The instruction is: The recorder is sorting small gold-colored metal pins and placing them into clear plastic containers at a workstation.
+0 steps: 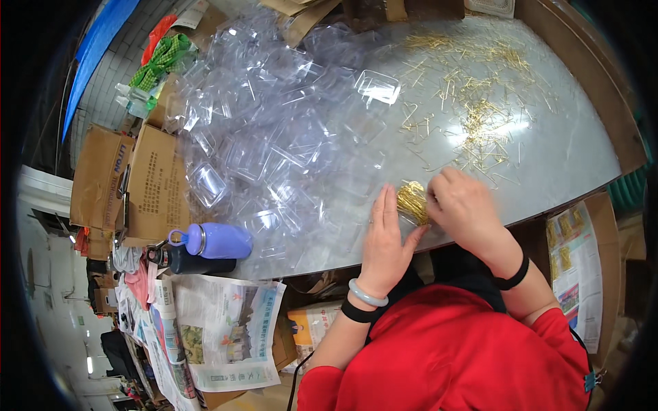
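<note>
A dense bundle of gold-coloured bent metal wire pieces (412, 200) lies near the front edge of the table, between my two hands. My left hand (385, 241) rests along its left side, fingers stretched out and thumb reaching toward its near end. On the other side, my right hand (465, 207) has its fingers bent and drawn together against the bundle; whatever is pinched there is hidden. Beyond my hands, many loose gold wire pieces (483, 127) are strewn over the grey tabletop (569, 130). Whether a clear tray sits under the bundle, I cannot tell.
A big heap of clear plastic boxes (274, 130) covers the table's left half. Cardboard boxes (157, 185), a purple bottle (223, 241) and a black bottle (195, 262) stand at the left. More gold bundles lie on paper in an open carton (579, 274) at right. Newspaper (233, 329) lies lower left.
</note>
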`<state>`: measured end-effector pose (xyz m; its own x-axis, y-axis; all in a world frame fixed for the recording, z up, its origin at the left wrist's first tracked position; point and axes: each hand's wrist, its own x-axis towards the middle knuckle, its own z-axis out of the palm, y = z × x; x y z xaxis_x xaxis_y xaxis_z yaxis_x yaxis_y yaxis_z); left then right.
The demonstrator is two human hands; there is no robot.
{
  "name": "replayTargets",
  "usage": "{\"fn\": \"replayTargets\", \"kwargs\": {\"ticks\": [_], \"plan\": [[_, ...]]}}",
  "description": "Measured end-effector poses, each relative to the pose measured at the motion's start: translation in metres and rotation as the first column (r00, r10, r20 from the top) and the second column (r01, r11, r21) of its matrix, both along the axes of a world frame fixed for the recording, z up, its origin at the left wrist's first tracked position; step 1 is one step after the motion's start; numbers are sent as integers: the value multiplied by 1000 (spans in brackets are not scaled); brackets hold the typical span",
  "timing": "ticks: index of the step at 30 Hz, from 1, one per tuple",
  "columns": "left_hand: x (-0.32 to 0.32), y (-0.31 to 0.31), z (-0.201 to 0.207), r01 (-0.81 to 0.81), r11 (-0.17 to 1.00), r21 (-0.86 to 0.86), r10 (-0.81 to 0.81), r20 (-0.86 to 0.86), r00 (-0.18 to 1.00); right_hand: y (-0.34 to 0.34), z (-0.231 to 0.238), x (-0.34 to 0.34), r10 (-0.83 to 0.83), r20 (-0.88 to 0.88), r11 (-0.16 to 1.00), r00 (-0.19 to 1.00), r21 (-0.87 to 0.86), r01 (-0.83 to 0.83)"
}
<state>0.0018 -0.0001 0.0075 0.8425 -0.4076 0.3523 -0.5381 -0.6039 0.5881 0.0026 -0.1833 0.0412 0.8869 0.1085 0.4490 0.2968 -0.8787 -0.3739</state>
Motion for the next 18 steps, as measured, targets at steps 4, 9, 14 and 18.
{"fn": "replayTargets", "kwargs": {"ticks": [4,9,14,18], "plan": [[-2,-3,-2,-18,1000,-7,18,-30,999,3,-6,4,58,6,998,998,7,-58],[3,-2,-1,30,997,67,-33,39,999,-15,-6,-22,-48,103,979,994,203,26],[4,-6,-3,80,995,62,-85,77,993,-15,-30,-46,26,82,965,996,258,-47],[3,-7,-5,96,994,45,-98,48,994,-13,-37,-45,65,96,967,993,238,-86]]}}
